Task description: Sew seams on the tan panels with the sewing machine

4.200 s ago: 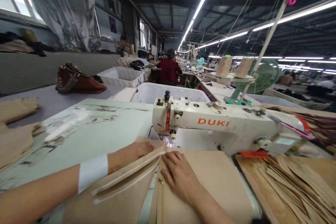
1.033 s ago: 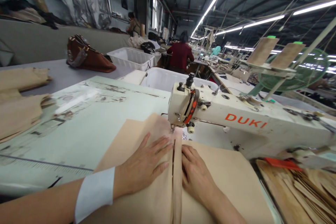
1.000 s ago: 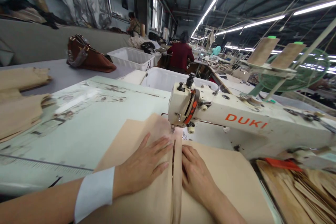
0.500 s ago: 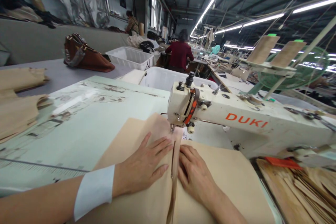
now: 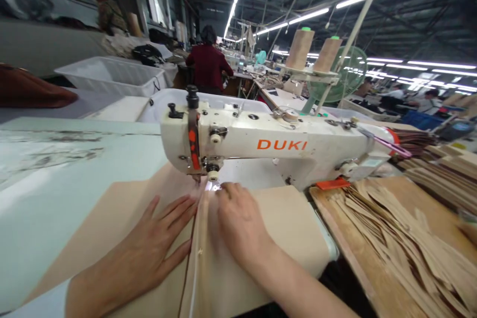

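Note:
Beige leather-like panels (image 5: 122, 208) lie under the head of a white sewing machine (image 5: 238, 134), with a narrow beige strip (image 5: 201, 258) running lengthwise toward the needle area (image 5: 197, 178). My left hand (image 5: 149, 248) rests flat on the panel left of the strip, fingers spread and tips close to the seam line. On the right side, my right hand (image 5: 242, 223) has its fingers bent and pressed together beside the presser foot. Whatever lies under those fingertips is hidden.
A wooden board (image 5: 372, 238) with several cut beige strips lies at the right. Thread cones (image 5: 301, 49) stand behind the machine, near a green fan (image 5: 345, 72). White plastic bins (image 5: 112, 74) sit beyond the table. A co-worker in dark red (image 5: 208, 64) sits ahead.
The view has swung right, bringing the strip-covered board further in. My right hand has moved forward along the panel to beside the presser foot. My left hand stays flat.

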`<state>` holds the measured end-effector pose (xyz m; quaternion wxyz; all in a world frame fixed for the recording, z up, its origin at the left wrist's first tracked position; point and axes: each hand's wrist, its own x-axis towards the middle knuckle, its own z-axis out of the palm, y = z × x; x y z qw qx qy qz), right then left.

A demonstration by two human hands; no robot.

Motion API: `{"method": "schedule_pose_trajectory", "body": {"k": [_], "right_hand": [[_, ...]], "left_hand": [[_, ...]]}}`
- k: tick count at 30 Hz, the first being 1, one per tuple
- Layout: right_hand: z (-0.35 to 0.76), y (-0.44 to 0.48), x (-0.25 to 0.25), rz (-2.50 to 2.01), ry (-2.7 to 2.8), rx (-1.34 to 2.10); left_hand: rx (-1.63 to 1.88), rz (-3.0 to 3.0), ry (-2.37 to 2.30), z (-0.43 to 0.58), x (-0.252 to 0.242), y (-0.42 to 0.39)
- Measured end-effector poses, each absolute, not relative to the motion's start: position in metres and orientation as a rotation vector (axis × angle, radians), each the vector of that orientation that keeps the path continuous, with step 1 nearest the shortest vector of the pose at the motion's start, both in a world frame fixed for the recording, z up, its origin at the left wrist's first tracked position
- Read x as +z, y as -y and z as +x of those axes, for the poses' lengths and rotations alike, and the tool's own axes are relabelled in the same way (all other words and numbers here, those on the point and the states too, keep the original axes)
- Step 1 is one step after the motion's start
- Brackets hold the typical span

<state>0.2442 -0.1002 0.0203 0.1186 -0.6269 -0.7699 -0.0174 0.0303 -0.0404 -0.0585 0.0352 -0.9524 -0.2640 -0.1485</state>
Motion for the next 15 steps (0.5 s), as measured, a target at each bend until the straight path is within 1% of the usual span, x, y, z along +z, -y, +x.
{"method": "schedule_pose_trajectory", "body": {"k": [2, 5, 7, 11, 15], "right_hand": [[0.256, 0.094, 0.025, -1.785, 2.125, -0.093], [0.26, 0.087, 0.017, -1.399, 2.284, -0.009], [0.258, 0.085, 0.007, -1.267, 2.374, 0.023], [0.261, 0.081, -0.009, -1.397, 2.243, 0.035], [0.264, 0.076, -0.013, -1.303, 2.313, 0.116]], "left_hand": [[-0.418, -2.944, 0.837, 0.033, -0.05, 0.046], [-0.385, -2.972, 0.894, 0.036, -0.038, 0.052], [-0.367, -2.987, 0.928, 0.037, -0.033, 0.054], [-0.362, -3.017, 0.951, 0.038, -0.026, 0.057], [-0.351, -3.047, 0.988, 0.04, -0.021, 0.058]]}}
